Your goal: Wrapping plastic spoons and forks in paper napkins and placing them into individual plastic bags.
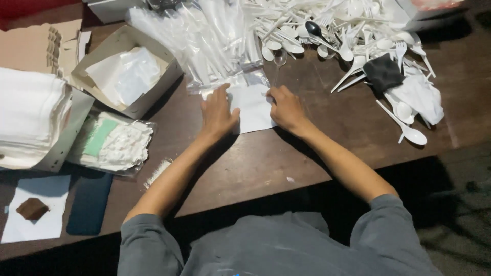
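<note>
Surface: dark brown wooden table, scuffed, seen from above, crowded along its far edge.

Item, centre: white paper napkin, lying flat on the table just beyond the person's chest. Left hand lies palm down on its left edge, fingers spread and flat, gripping nothing. Right hand rests on the right edge with fingers curled under; whether they pinch the paper cannot be told. Hands at opposite edges would keep the sheet taut and square, judging from the pose.

Item, just beyond the napkin: heap of clear plastic sleeves, its lower edge touching the napkin, close enough to reach without leaning.

Item, far right: pile of white plastic spoons and forks, loose and tangled, with one black spoon among them. A few strays, including a single white spoon, lie nearer the table edge beside a dark grey cloth.

Item, left: open cardboard box holding white sheets; below it a clear packet of white and green items.

Item, far left: tall stack of white napkins, set to one side, probably as stock.

Item, near left corner: dark blue phone, face down, beside a white sheet bearing a small brown piece.

Person: grey sleeves.
</note>
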